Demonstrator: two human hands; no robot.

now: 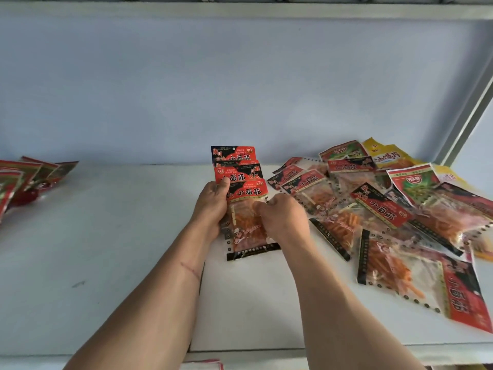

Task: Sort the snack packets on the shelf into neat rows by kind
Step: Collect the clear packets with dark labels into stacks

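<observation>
Fingers of the left hand [213, 198] curl round the left edge of a fanned stack of red-and-black packets [244, 193], thumb on top, likely squaring one kind into a row. Right hand [280, 217] pinches the front packet's clear middle, though its fingertips are partly hidden. Right of both hands lies the unsorted pile [386, 206]; far left on the shelf [120, 236], other red packets [24, 180].

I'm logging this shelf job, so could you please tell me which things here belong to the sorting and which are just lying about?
In the job:
- fanned stack of red packets, gripped by left hand and right hand
- unsorted heap
- red-and-green packets, far left

Lying about:
- nothing apart from the shelf board
</observation>
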